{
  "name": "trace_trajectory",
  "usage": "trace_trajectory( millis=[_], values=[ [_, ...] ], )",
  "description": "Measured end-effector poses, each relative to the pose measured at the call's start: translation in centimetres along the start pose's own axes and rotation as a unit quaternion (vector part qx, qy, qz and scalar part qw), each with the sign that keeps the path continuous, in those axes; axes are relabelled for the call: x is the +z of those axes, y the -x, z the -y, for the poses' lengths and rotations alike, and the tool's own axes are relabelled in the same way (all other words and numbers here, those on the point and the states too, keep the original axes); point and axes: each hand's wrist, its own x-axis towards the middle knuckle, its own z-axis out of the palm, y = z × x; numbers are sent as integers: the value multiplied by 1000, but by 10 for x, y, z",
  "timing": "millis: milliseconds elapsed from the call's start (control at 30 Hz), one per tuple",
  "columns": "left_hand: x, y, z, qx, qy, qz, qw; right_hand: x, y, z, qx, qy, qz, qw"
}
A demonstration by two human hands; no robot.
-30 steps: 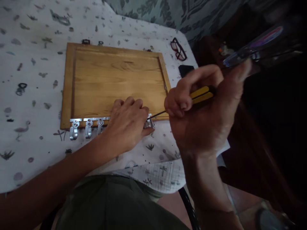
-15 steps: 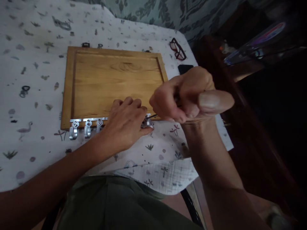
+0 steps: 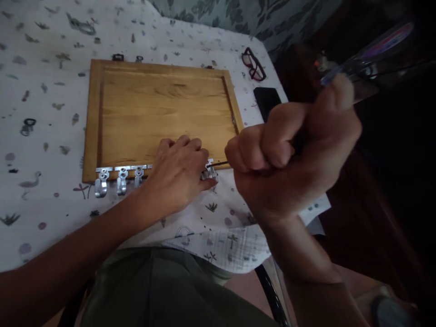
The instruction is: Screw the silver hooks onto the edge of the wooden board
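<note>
A wooden board [image 3: 163,113] with a raised frame lies on the cloth. Along its near edge runs a strip of metal hooks [image 3: 102,182], partly hidden under my left hand. My left hand [image 3: 180,177] lies over that edge, fingers curled and thumb against the metal hook [image 3: 211,172] at the right. My right hand [image 3: 289,154] is closed in a fist with the thumb raised, gripping a screwdriver [image 3: 218,164]. Only its thin dark shaft shows clearly, pointing left to the hook by my left fingers; the handle is mostly hidden in my fist.
The patterned cloth [image 3: 44,150] covers the table. Glasses [image 3: 254,64] and a black phone [image 3: 266,101] lie beyond the board on the right. Small dark metal pieces [image 3: 118,57] show at the board's far edge. Dark furniture stands to the right.
My right fist has turned, its thumb swinging from pointing right to pointing up, and moved slightly right. My left hand keeps its hold on the board edge.
</note>
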Motion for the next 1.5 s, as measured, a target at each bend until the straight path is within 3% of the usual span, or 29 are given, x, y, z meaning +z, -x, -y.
trace_trajectory(
  millis=[100,167,267,533,733,900,1500],
  values=[
    [-2,-1,0,-11,-10,18,1000,3,12,-9,-61,3,-107,992],
    [-2,-1,1,-4,-18,14,1000,0,15,-14,-78,24,-122,989],
    [1,1,3,14,-20,-5,1000,-4,14,-16,-102,25,-107,989],
    [1,3,5,25,-27,-21,999,-1,8,-18,-145,-92,-79,982],
    [5,6,9,43,-12,-50,998,1,7,-17,-144,-129,-54,980],
    [1,4,10,33,3,-38,999,2,6,-17,-147,-168,-61,973],
    [3,5,6,28,-2,-45,999,0,12,-17,-81,-112,-64,988]
  ],
)
